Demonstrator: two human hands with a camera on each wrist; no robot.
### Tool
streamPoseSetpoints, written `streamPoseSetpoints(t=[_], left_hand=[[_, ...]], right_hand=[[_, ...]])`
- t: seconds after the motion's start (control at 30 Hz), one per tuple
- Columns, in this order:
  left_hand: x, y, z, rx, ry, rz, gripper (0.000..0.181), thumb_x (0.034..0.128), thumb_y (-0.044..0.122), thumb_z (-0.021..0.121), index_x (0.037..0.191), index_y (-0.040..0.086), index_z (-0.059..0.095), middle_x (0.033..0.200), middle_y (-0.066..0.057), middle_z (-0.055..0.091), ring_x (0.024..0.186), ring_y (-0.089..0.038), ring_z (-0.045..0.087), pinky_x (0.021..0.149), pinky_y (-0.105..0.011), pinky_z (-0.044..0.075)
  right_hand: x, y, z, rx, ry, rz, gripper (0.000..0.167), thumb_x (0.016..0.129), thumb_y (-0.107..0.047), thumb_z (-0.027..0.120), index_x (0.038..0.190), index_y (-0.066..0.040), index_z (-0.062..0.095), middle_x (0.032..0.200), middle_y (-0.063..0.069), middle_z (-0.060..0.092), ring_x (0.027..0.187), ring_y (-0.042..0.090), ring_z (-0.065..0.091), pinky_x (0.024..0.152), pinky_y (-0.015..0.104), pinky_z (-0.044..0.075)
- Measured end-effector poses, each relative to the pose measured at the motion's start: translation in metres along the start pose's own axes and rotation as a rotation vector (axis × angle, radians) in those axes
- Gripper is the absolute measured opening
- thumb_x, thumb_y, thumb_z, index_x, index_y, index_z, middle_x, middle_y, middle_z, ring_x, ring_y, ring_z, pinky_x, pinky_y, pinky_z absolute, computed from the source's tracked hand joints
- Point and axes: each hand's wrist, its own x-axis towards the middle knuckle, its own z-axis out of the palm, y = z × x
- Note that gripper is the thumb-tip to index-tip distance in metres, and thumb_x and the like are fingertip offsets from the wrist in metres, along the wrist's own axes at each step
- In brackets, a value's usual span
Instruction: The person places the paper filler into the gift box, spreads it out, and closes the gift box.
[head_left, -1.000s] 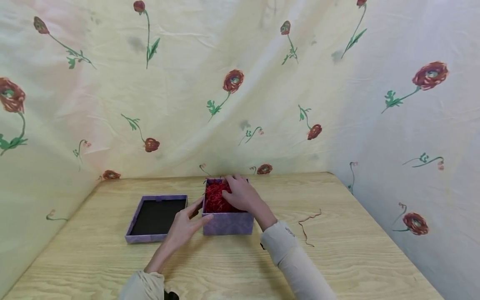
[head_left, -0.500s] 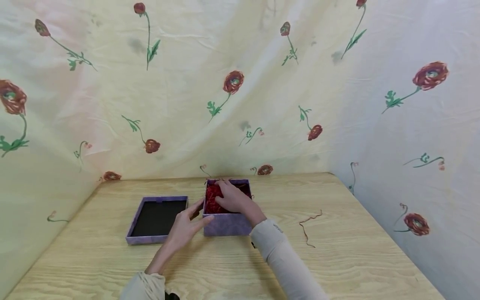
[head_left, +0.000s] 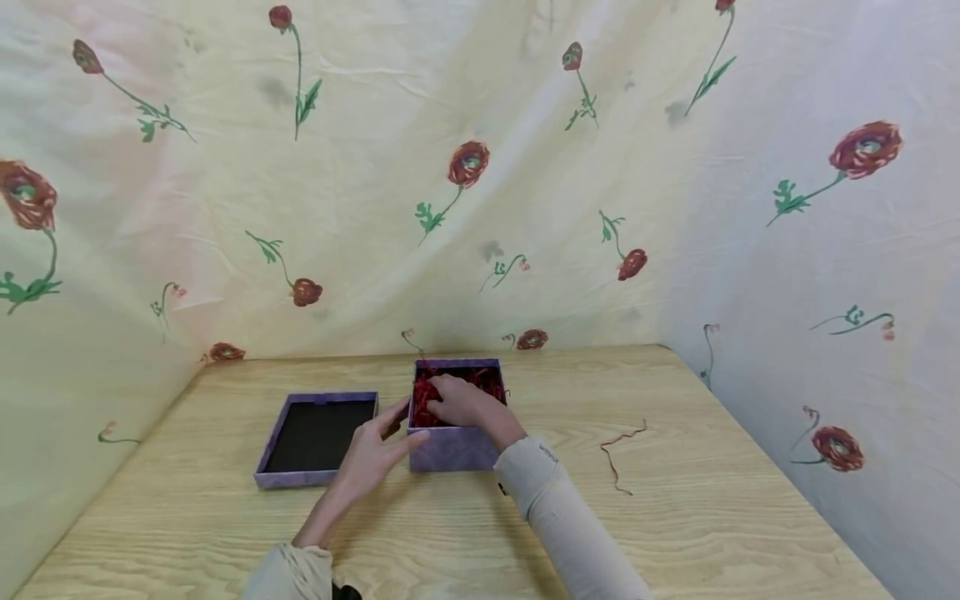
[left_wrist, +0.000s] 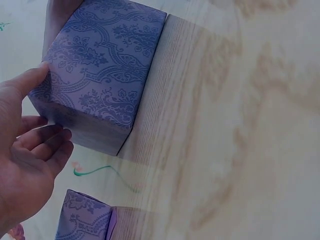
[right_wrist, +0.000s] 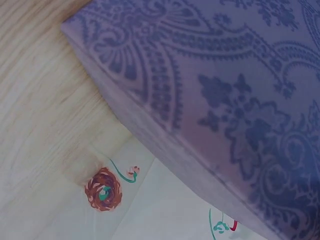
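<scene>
Box (head_left: 455, 450), purple, standing upright and open on the worktop (head_left: 720, 500), just below the centre of the head view; red shreds (head_left: 420, 403) lie inside, a few projecting past its rim. Right hand (head_left: 467, 402): reaching over the front wall into the box, back of the hand uppermost, thumb and bent forefinger among the shreds. The remaining fingertips are hidden, so whether its grip is clamped on shreds cannot be told. Left hand (head_left: 369, 457): at the box's left front corner, its grip apart, thumb touching the front wall and fingers along the left wall. Lid (head_left: 315, 437): shallow, purple-edged, dark inside, lying hollow side up left of the box, partly behind the left hand. Strand (head_left: 603, 447): thin, reddish and crooked, lying at centre right, well apart from the box. Pale sleeves (head_left: 566, 521) enter from the bottom edge. Cloth (head_left: 540, 208) printed with red flowers fills the background. Left wrist view: the box's scroll-patterned front at upper left, the lid's corner at lower left. Right wrist view: the same pattern at close range, across the upper right.
</scene>
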Motion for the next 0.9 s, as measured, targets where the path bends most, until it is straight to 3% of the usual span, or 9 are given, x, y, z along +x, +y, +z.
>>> streamPoseSetpoints(t=[0.1,0.27,0.37,0.67,0.77,0.9], left_hand=[[0.0,0.0,0.0,0.002,0.001,-0.006,0.074,0.0954,0.032,0.078,0.158,0.01,0.045,0.153,-0.018,0.049,0.138,-0.041,0.049,0.106,-0.055,0.046],[0.0,0.0,0.0,0.003,0.001,-0.003,0.074,0.0955,0.032,0.077,0.158,0.009,0.045,0.153,-0.019,0.049,0.138,-0.041,0.049,0.106,-0.055,0.046],[0.0,0.0,0.0,0.001,-0.001,0.002,0.073,0.0958,0.032,0.077,0.157,0.008,0.045,0.152,-0.019,0.049,0.138,-0.04,0.049,0.106,-0.054,0.046],[0.001,0.0,0.001,0.02,0.007,0.032,0.072,0.0964,0.03,0.077,0.156,0.005,0.046,0.151,-0.022,0.051,0.136,-0.041,0.05,0.106,-0.056,0.046],[0.0,0.0,0.001,0.01,0.003,0.018,0.072,0.0961,0.031,0.077,0.156,0.006,0.046,0.152,-0.02,0.05,0.137,-0.041,0.05,0.106,-0.056,0.046],[0.0,0.001,0.001,0.002,0.0,0.012,0.072,0.0961,0.031,0.077,0.157,0.008,0.046,0.152,-0.018,0.05,0.138,-0.04,0.049,0.108,-0.056,0.044]], right_hand=[[0.001,0.001,0.0,-0.025,-0.002,0.015,0.052,0.109,-0.018,0.051,0.154,0.006,0.042,0.152,0.022,0.049,0.134,0.032,0.054,0.109,0.046,0.045],[0.003,0.0,0.001,-0.061,0.004,0.051,0.043,0.107,-0.02,0.053,0.141,0.007,0.057,0.118,0.017,0.067,0.094,0.026,0.064,0.086,0.039,0.049],[0.004,0.0,0.001,-0.071,0.013,0.087,0.041,0.106,-0.022,0.054,0.136,0.005,0.061,0.114,0.015,0.068,0.086,0.023,0.06,0.083,0.038,0.049],[0.004,0.0,0.003,-0.1,0.055,0.136,0.042,0.105,-0.027,0.056,0.135,0.001,0.063,0.122,0.013,0.067,0.092,0.023,0.061,0.087,0.04,0.05],[0.0,-0.002,0.001,-0.125,0.075,0.132,0.048,0.105,-0.028,0.057,0.144,0.0,0.057,0.137,0.017,0.061,0.113,0.029,0.064,0.098,0.045,0.051],[-0.007,-0.006,-0.004,-0.144,0.107,0.14,0.055,0.106,-0.031,0.057,0.153,-0.004,0.048,0.151,0.018,0.05,0.136,0.037,0.051,0.112,0.054,0.041]])
